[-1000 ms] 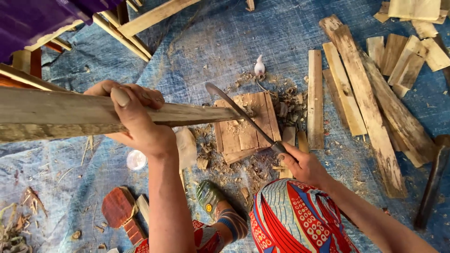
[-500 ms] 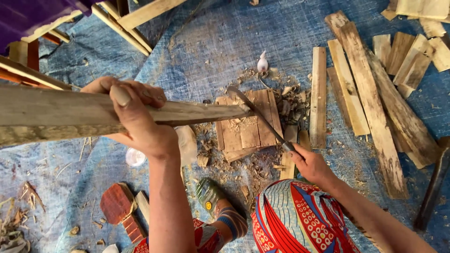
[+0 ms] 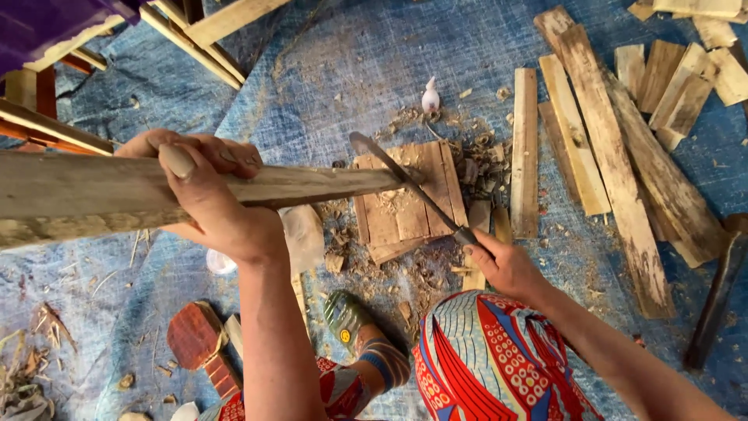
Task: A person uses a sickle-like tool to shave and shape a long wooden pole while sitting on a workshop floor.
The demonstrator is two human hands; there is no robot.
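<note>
Over chopping block [image 3: 409, 206], weathered grey plank [image 3: 117, 195], tapered end

Stake [image 3: 195, 191] tip on chopping block [image 3: 409, 206], planks [image 3: 615, 156] to its right.

Blue tarp [image 3: 335, 70], grey-brown weathered plank [image 3: 93, 195], red-blue-white patterned cloth [image 3: 491, 366], purple sheet [image 3: 47, 23]
</note>
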